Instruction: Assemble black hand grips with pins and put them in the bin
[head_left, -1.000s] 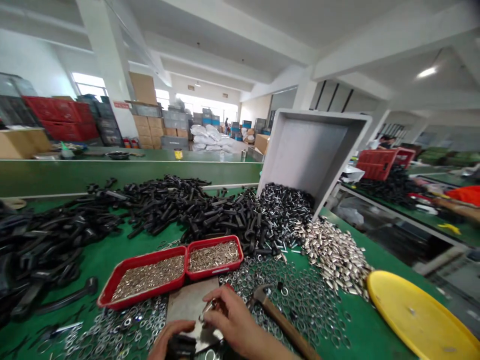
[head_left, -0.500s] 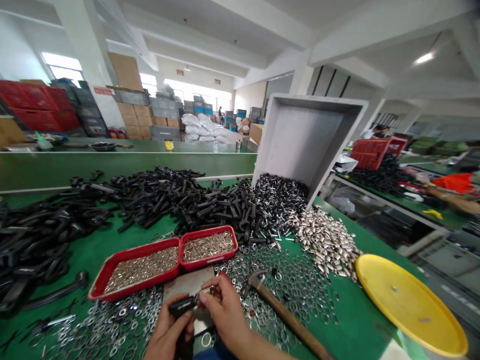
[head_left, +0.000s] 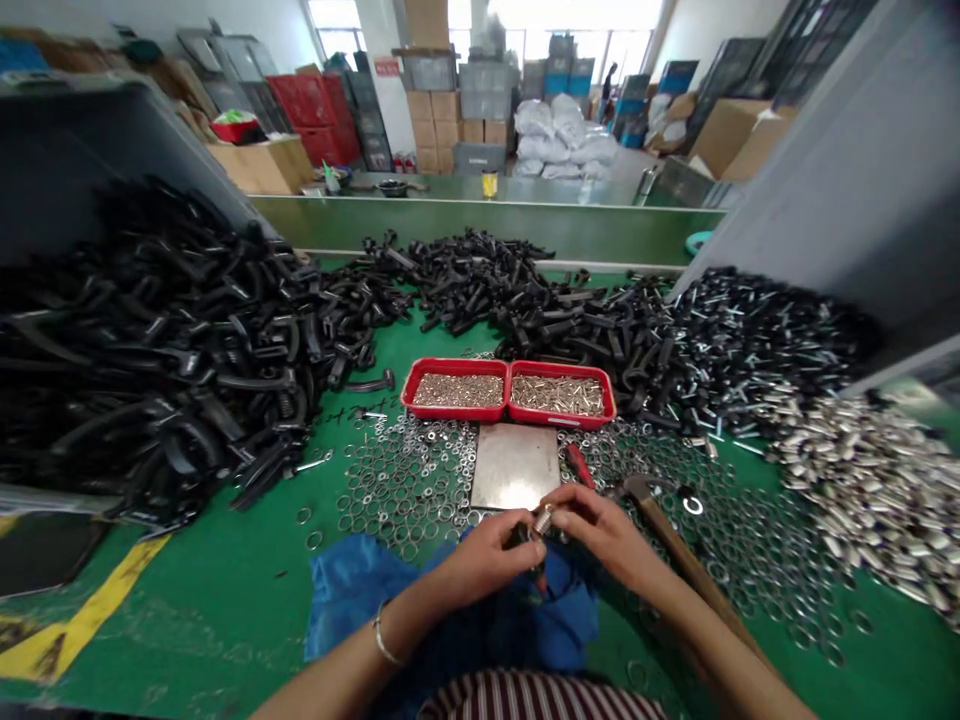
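Note:
My left hand (head_left: 487, 555) is closed around a dark handle-like part, mostly hidden by the fingers. From its end sticks a short silvery piece with rings like a coil spring (head_left: 542, 521), pinched between the thumb and fingers of my right hand (head_left: 604, 535). Both hands meet just in front of a flat metal plate (head_left: 516, 465), above a blue cloth (head_left: 360, 590) at my lap. Past the plate stand two red trays, the left one (head_left: 457, 411) full of tiny metal pieces, the right one (head_left: 562, 418) full of small pins.
Loose metal rings (head_left: 390, 490) spread on both sides of the plate. A hammer (head_left: 690, 565) lies by my right forearm, a red-handled tool (head_left: 579, 466) behind my right hand. Black handles (head_left: 225, 350) pile up left and behind; black bolts (head_left: 757, 330) and silvery sleeves (head_left: 870, 470) heap at right.
My view has swung left and down, bringing the left pile and my lap into sight. Both hands keep their hold and have drawn back from the plate towards my body.

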